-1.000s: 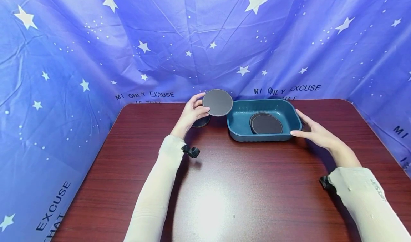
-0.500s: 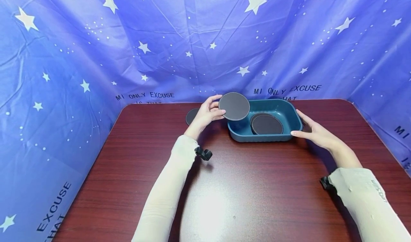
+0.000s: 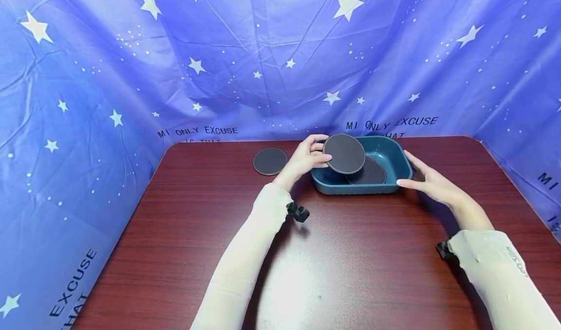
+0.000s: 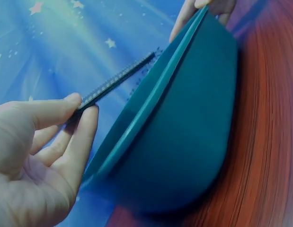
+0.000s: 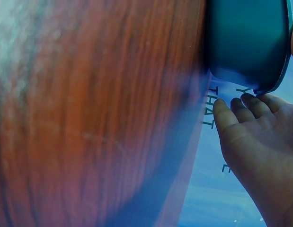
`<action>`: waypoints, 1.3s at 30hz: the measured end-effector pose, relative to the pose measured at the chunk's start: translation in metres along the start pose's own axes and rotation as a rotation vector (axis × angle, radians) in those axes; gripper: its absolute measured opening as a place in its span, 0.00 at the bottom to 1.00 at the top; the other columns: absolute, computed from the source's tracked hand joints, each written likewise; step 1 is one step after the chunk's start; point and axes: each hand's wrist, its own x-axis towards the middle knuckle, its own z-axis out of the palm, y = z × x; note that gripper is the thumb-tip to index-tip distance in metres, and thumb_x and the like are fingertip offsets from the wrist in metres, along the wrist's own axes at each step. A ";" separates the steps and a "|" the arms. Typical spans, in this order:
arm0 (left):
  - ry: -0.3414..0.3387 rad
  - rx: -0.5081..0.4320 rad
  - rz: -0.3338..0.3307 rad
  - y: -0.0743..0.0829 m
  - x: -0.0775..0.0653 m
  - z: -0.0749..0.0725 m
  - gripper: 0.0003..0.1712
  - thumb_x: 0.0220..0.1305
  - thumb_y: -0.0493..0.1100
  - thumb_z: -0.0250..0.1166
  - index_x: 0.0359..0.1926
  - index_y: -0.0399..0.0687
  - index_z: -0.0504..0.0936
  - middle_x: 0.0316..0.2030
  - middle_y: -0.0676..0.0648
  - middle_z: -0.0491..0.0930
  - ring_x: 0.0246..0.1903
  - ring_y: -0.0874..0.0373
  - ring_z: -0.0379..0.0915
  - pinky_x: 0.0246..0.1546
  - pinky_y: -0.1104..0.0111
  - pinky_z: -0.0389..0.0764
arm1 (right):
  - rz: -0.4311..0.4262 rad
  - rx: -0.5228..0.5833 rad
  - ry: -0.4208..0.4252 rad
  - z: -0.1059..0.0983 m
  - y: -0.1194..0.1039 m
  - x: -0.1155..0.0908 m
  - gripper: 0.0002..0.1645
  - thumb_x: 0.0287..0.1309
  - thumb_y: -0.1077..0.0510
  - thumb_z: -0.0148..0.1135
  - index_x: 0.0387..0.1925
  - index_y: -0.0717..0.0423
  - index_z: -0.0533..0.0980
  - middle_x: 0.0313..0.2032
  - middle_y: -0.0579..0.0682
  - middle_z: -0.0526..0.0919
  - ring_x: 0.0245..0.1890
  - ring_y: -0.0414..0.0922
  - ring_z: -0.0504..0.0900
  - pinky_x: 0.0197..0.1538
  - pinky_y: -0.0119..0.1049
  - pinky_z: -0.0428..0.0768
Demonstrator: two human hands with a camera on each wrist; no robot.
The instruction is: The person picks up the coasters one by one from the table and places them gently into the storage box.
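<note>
In my left hand [image 3: 304,160] I hold a round dark coaster [image 3: 344,154] with pale edge stitching. Thumb and fingers pinch its left edge, and it hangs tilted above the left half of a teal rectangular basin [image 3: 350,189]. The left wrist view shows this coaster [image 4: 119,79] almost edge-on, just beyond the basin's rim. Inside the basin lie dark coasters [image 3: 371,173], partly covered by the held one. My right hand [image 3: 431,178] holds the basin's right end, thumb at the front rim and fingers along the outer wall. The right wrist view shows its fingers [image 5: 257,111] against the wall.
Another dark coaster [image 3: 270,161] lies flat on the reddish-brown table [image 3: 350,252], left of the basin and close behind my left wrist. A blue star-printed cloth [image 3: 263,62] hangs behind the table and along both sides.
My left hand has carried the coaster rightward from beside the basin to over it. The coaster left on the table has come out from behind that hand. The right hand and basin stay put.
</note>
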 end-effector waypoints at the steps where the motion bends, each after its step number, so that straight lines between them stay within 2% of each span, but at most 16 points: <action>1: -0.003 0.012 -0.012 0.000 0.001 0.003 0.35 0.61 0.25 0.64 0.69 0.41 0.66 0.53 0.34 0.79 0.33 0.61 0.81 0.41 0.62 0.89 | 0.003 -0.002 0.000 0.000 0.000 0.000 0.56 0.68 0.54 0.61 0.80 0.43 0.33 0.79 0.61 0.37 0.76 0.68 0.41 0.75 0.68 0.46; 7: -0.004 0.093 -0.069 0.001 0.006 0.022 0.32 0.63 0.28 0.65 0.67 0.41 0.68 0.54 0.33 0.80 0.33 0.59 0.82 0.42 0.61 0.89 | 0.001 -0.001 -0.002 0.001 0.000 0.000 0.56 0.68 0.54 0.61 0.80 0.44 0.33 0.79 0.62 0.37 0.76 0.68 0.42 0.73 0.70 0.46; 15: 0.005 0.166 -0.111 0.000 0.011 0.039 0.26 0.65 0.30 0.64 0.63 0.41 0.72 0.52 0.34 0.83 0.44 0.44 0.85 0.44 0.59 0.89 | -0.005 0.016 -0.004 0.002 0.002 0.000 0.56 0.68 0.55 0.61 0.80 0.45 0.32 0.79 0.61 0.36 0.76 0.67 0.40 0.73 0.71 0.45; 17: 0.002 0.189 -0.120 -0.001 0.012 0.042 0.26 0.65 0.30 0.65 0.63 0.41 0.73 0.52 0.34 0.83 0.46 0.43 0.85 0.44 0.59 0.89 | -0.002 0.007 -0.004 0.002 0.002 0.000 0.56 0.68 0.54 0.61 0.80 0.45 0.32 0.79 0.61 0.36 0.76 0.67 0.41 0.78 0.59 0.48; 19: 0.000 0.212 -0.126 -0.002 0.012 0.045 0.26 0.65 0.30 0.65 0.63 0.41 0.73 0.52 0.35 0.83 0.47 0.42 0.84 0.44 0.59 0.89 | -0.004 -0.002 -0.001 0.002 0.002 0.000 0.56 0.68 0.54 0.61 0.80 0.45 0.33 0.79 0.61 0.37 0.76 0.67 0.42 0.79 0.35 0.54; 21: 0.001 0.240 -0.129 -0.003 0.013 0.047 0.25 0.65 0.30 0.65 0.63 0.40 0.73 0.53 0.35 0.83 0.47 0.41 0.84 0.44 0.60 0.89 | -0.012 -0.011 0.000 0.002 0.002 0.000 0.55 0.68 0.54 0.61 0.80 0.44 0.33 0.79 0.62 0.38 0.76 0.67 0.43 0.67 0.14 0.57; 23: 0.009 0.263 -0.131 -0.004 0.013 0.048 0.25 0.65 0.30 0.65 0.62 0.39 0.74 0.55 0.36 0.82 0.47 0.42 0.84 0.44 0.60 0.89 | -0.023 -0.016 0.001 0.002 0.002 0.001 0.55 0.68 0.55 0.60 0.80 0.44 0.33 0.79 0.62 0.39 0.76 0.67 0.45 0.53 0.05 0.57; 24: 0.013 0.274 -0.130 -0.005 0.013 0.048 0.24 0.65 0.30 0.65 0.62 0.39 0.74 0.56 0.36 0.81 0.47 0.42 0.84 0.44 0.61 0.89 | -0.027 -0.016 0.000 0.003 0.001 0.001 0.55 0.69 0.55 0.60 0.80 0.44 0.33 0.79 0.63 0.39 0.76 0.67 0.45 0.52 0.04 0.57; 25: 0.015 0.284 -0.130 -0.005 0.014 0.048 0.24 0.65 0.30 0.65 0.62 0.39 0.74 0.57 0.36 0.80 0.47 0.42 0.84 0.44 0.61 0.89 | -0.026 -0.012 -0.001 0.002 0.001 0.001 0.55 0.68 0.55 0.60 0.80 0.45 0.33 0.79 0.63 0.38 0.76 0.67 0.44 0.60 0.08 0.58; 29: 0.011 0.336 -0.115 -0.004 0.014 0.048 0.25 0.65 0.32 0.66 0.62 0.39 0.75 0.61 0.38 0.78 0.50 0.45 0.83 0.47 0.63 0.88 | -0.017 -0.015 0.002 0.002 0.001 0.000 0.55 0.68 0.54 0.60 0.80 0.46 0.33 0.79 0.62 0.37 0.76 0.68 0.42 0.65 0.13 0.57; 31: 0.007 0.388 -0.105 -0.004 0.013 0.048 0.25 0.65 0.34 0.66 0.62 0.41 0.75 0.62 0.40 0.78 0.54 0.48 0.82 0.50 0.64 0.87 | -0.011 -0.011 0.004 0.002 0.001 0.000 0.56 0.68 0.54 0.60 0.80 0.47 0.33 0.79 0.62 0.37 0.76 0.68 0.42 0.77 0.31 0.55; 32: 0.005 0.419 -0.098 -0.004 0.013 0.047 0.25 0.65 0.35 0.66 0.63 0.42 0.75 0.62 0.41 0.77 0.56 0.49 0.80 0.51 0.64 0.86 | -0.009 -0.011 0.003 0.002 0.001 0.000 0.56 0.68 0.54 0.60 0.80 0.47 0.33 0.79 0.62 0.37 0.76 0.68 0.42 0.77 0.32 0.56; 33: 0.001 0.447 -0.095 -0.003 0.013 0.047 0.25 0.66 0.36 0.66 0.63 0.43 0.75 0.63 0.42 0.77 0.58 0.50 0.79 0.52 0.64 0.85 | -0.006 -0.008 0.002 0.001 0.001 0.000 0.56 0.68 0.54 0.61 0.79 0.48 0.33 0.79 0.62 0.36 0.76 0.68 0.41 0.80 0.44 0.53; 35: -0.015 0.501 -0.091 -0.003 0.013 0.046 0.25 0.67 0.38 0.66 0.64 0.44 0.75 0.64 0.43 0.76 0.62 0.51 0.75 0.56 0.64 0.83 | -0.002 0.002 0.001 0.001 0.000 0.000 0.56 0.68 0.54 0.61 0.79 0.49 0.32 0.79 0.62 0.35 0.76 0.68 0.39 0.75 0.67 0.47; 36: -0.030 0.521 -0.096 -0.003 0.013 0.046 0.25 0.68 0.40 0.65 0.64 0.45 0.74 0.66 0.44 0.75 0.64 0.51 0.73 0.58 0.63 0.81 | -0.001 0.005 0.000 0.001 0.000 0.000 0.56 0.68 0.54 0.61 0.79 0.49 0.32 0.79 0.62 0.35 0.76 0.68 0.38 0.72 0.73 0.45; 39: -0.113 0.503 -0.138 -0.003 0.013 0.048 0.27 0.70 0.41 0.63 0.68 0.44 0.71 0.70 0.43 0.70 0.68 0.50 0.67 0.64 0.61 0.77 | 0.016 -0.001 0.002 0.001 0.000 -0.001 0.57 0.67 0.53 0.61 0.79 0.49 0.32 0.79 0.61 0.33 0.77 0.67 0.36 0.70 0.75 0.43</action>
